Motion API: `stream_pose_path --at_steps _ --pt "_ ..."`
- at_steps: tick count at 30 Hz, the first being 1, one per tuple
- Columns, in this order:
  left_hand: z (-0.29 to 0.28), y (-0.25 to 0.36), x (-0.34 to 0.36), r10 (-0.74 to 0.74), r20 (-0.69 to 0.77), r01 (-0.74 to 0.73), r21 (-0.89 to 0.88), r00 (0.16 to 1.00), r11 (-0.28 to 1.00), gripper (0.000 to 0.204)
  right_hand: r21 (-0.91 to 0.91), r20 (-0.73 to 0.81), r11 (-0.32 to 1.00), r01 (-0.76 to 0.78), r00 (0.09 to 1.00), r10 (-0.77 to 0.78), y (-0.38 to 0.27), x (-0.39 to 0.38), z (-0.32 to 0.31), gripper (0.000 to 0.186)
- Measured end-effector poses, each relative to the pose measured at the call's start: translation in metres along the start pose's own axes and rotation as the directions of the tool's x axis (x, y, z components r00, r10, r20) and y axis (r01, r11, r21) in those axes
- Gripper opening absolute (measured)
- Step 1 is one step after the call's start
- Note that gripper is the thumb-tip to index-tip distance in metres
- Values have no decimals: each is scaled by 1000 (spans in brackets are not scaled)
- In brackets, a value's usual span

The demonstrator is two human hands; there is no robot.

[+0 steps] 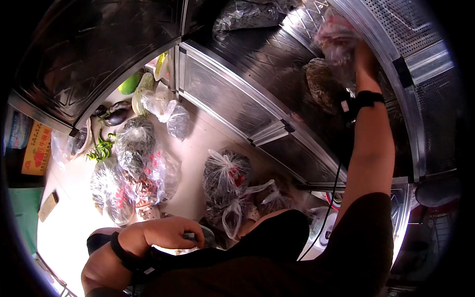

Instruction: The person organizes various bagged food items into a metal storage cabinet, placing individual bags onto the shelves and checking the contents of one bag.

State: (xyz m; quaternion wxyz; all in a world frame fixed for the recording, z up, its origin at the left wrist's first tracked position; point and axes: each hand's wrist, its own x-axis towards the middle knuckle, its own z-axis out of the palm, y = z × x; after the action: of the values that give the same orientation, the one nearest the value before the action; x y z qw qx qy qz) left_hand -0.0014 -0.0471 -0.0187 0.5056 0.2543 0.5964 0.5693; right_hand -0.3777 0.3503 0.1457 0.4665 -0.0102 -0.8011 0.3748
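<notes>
My right arm reaches into the metal cabinet (257, 59) at the upper right. At its end my right hand (364, 58) is closed on a clear plastic bag (337, 37) with something reddish inside; the bag hides most of the fingers. Just beside that hand, a second plastic bag with dark brownish contents (319, 81) lies on the cabinet's metal surface. My left hand (173, 233) rests over my bent leg at the lower left. Its fingers droop, with a gap beside the thumb and nothing visibly held.
On the pale floor (190, 141) lie bagged vegetables (136, 143), eggplants (118, 114), green peppers (102, 148) and a long pale gourd (143, 94). More tied bags (226, 173) sit before my knees. An open metal door (99, 54) spans the upper left; a silvery bag (250, 15) lies deeper inside the cabinet.
</notes>
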Motion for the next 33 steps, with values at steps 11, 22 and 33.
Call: stream_pose_path --at_steps 11,22,33 --pt "2 -2 8 -30 9 30 -18 1000 999 12 43 396 813 -580 757 519 11 -84 -73 62" --pt "4 -6 11 -18 -13 16 -109 1000 994 12 27 528 439 -898 386 756 123 -116 -85 73" --pt "-10 -1 15 112 -38 -115 -92 993 989 13 -119 556 721 -682 556 618 104 -93 43 29"
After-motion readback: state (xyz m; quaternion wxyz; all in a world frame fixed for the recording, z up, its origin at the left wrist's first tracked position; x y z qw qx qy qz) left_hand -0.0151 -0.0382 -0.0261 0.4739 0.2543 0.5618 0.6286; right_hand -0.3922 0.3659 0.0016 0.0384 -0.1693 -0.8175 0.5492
